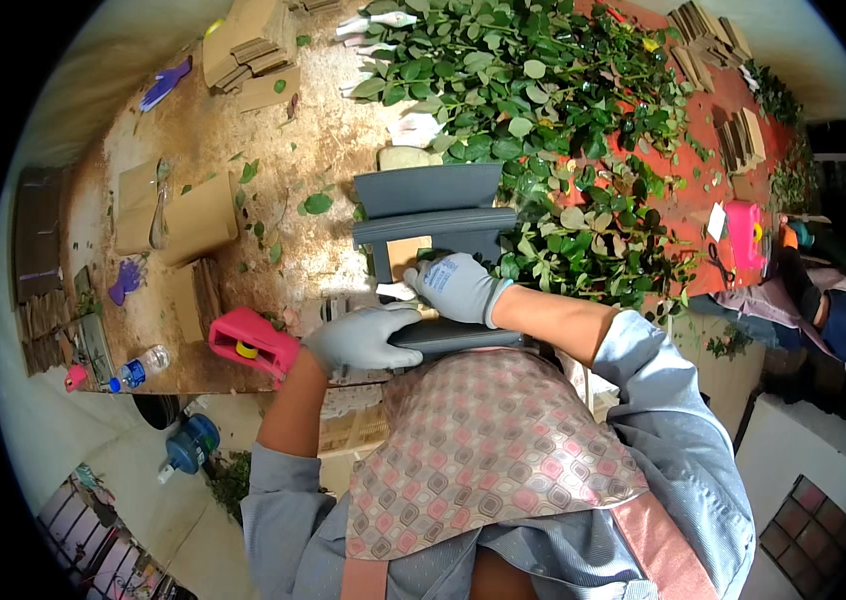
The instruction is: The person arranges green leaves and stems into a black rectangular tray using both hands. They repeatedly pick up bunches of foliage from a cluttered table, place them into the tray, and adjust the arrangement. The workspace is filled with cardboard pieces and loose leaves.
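Observation:
My left hand, in a grey glove, lies at the near end of a dark grey padded stand. Its fingers and thumb are apart, and nothing shows between them. My right hand, also gloved in grey, reaches over the stand with its fingers bent together. At its fingertips is a small white tapered piece; the fingers partly hide how it is held. A brown cardboard piece shows inside the stand's frame. Leafy green stems are heaped just beyond and to the right, with white-wrapped heads at their left end.
Cardboard stacks and folded brown sheets lie on the left of the worn table. A pink jug-like holder, a water bottle and purple gloves are near the left edge. At the far right, a co-worker stands beside another pink holder.

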Motion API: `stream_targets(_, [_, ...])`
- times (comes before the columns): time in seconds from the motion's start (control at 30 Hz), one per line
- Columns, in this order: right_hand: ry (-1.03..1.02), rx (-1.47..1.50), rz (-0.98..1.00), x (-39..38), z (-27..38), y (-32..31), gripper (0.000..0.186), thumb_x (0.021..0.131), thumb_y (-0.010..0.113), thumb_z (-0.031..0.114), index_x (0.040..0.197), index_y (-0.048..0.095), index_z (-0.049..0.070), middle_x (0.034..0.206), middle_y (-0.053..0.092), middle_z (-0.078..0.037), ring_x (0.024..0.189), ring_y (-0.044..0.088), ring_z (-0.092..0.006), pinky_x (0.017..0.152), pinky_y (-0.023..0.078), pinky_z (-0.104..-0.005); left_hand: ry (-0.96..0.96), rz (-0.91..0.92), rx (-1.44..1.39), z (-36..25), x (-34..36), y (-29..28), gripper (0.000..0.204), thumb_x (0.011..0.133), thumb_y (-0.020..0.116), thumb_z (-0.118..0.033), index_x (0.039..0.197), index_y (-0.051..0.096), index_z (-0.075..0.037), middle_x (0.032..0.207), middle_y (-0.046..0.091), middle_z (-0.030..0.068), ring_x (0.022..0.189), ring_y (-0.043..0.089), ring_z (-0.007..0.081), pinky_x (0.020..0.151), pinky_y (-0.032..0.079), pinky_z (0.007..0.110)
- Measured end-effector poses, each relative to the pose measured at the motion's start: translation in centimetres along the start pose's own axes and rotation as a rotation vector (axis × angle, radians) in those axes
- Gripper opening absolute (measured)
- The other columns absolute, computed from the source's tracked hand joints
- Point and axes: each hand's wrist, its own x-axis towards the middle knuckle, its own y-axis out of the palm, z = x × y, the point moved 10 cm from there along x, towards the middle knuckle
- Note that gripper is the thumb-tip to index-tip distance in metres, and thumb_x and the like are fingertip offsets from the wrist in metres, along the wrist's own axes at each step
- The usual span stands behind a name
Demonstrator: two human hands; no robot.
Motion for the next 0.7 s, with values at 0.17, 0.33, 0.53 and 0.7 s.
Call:
stream_targets(0.17, [-0.129,0.088,-0.002,-0.5,0.7,1.5,0.022,0.090,0.060,0.017,0.108,0.067,0.007,0.091,0.073,-0.012,0.084,0.072,-0.0334,0.069,0.055,-0.0462,0.050,-0.361,-0.500,3.9,-2.1,-3.8,0.041,0.093,0.072,-0.020,0.127,0.067,0.002,0.105,0.072,0.0093,0.097,0.068,0.0180,0.089,0.053,0.032])
stream_targets(0.33, [-0.133,0.098,0.058,-0.5,1.0,1.7,0.023,0.091,0.058,0.016,0.109,0.068,0.005,0.091,0.073,-0.014,0.084,0.072,-0.0344,0.070,0.055,-0.0478,0.036,-0.477,-0.024,4.6,-1.3,-3.6,0.026,0.088,0.073,-0.015,0.111,0.073,-0.003,0.099,0.073,0.0133,0.088,0.071,0.0280,0.079,0.054,0.038])
stream_targets(0.53, [-0.089,0.214,0.137,-0.6,0.5,2.1,0.032,0.092,0.054,0.009,0.123,0.059,0.002,0.090,0.072,-0.018,0.085,0.071,-0.0392,0.073,0.055,-0.0514,0.032,-0.502,0.240,5.7,0.5,-2.2,0.018,0.087,0.070,-0.022,0.099,0.073,-0.008,0.091,0.068,0.0147,0.088,0.067,0.0347,0.078,0.053,0.046])
stream_targets(0.7, [-0.060,0.227,0.192,-0.4,0.4,3.0,0.034,0.094,0.051,0.006,0.127,0.057,0.001,0.090,0.072,-0.021,0.085,0.071,-0.0417,0.074,0.054,-0.0529,0.084,-0.637,0.400,5.6,-3.5,-3.5,0.018,0.087,0.069,-0.023,0.092,0.072,-0.006,0.089,0.066,0.0147,0.088,0.066,0.0351,0.076,0.051,0.047])
